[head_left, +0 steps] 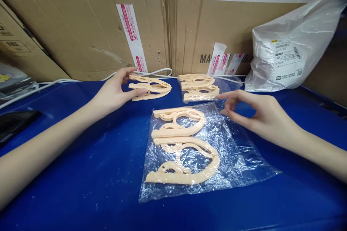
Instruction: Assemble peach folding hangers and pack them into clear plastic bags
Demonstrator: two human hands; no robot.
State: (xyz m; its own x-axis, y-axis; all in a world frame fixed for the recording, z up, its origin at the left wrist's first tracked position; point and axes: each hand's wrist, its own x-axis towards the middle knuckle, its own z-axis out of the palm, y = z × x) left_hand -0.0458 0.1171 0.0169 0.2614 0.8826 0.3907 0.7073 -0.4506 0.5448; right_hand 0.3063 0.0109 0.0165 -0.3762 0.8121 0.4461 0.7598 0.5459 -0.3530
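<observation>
My left hand grips the left end of a loose stack of peach plastic hangers at the back of the blue table. My right hand hovers with fingers partly curled and apart, holding nothing, just above the right edge of a clear plastic bag. Two folded peach hangers lie on that bag in the middle. Another pile of bagged hangers sits behind it, near my right index fingertip.
Large cardboard boxes with red-and-white tape wall off the back. A white plastic parcel with a label stands at the back right. A white cable runs along the back left, and a dark object lies at the left edge.
</observation>
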